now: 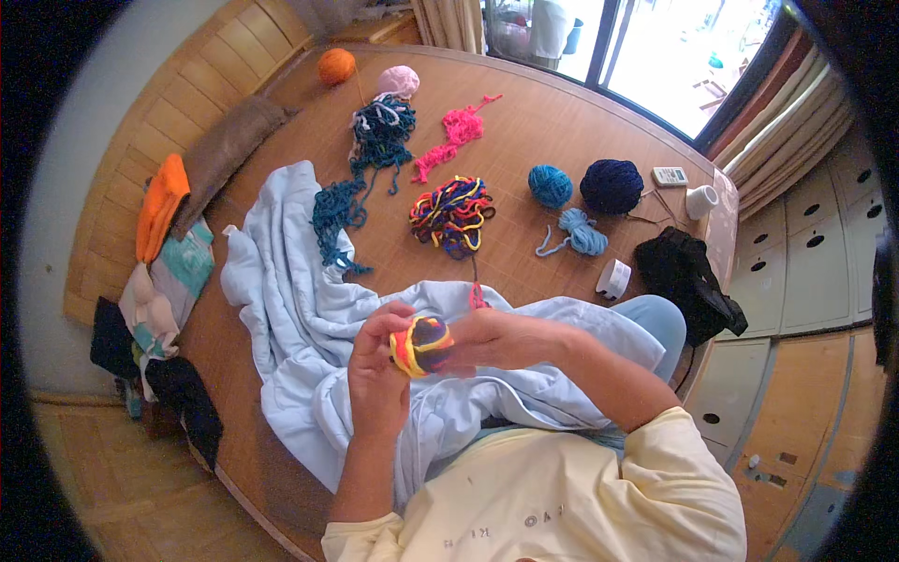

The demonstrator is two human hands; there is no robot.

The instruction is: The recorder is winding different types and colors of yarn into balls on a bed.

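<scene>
My left hand [379, 351] holds a small wound ball of multicoloured yarn [421, 346] in yellow, red and dark purple. On the ball's right side is my right hand [491, 341], its fingers slightly blurred and partly hidden behind the ball. A yarn strand [477, 291], dark then pinkish-red, comes down to the right hand from a loose tangled heap of multicoloured yarn [453, 214]. That heap lies on the brown mat ahead of me. Under both hands a light blue quilt [316, 379] is spread over my lap.
Teal tangled yarn [383, 133], pink tangled yarn [456, 133], an orange ball [336, 67] and a pale pink ball [399, 81] lie farther off. Rightward are blue yarn [550, 186], a navy ball [611, 186], a remote control [669, 176], a white roll [614, 279] and a black bag [681, 274].
</scene>
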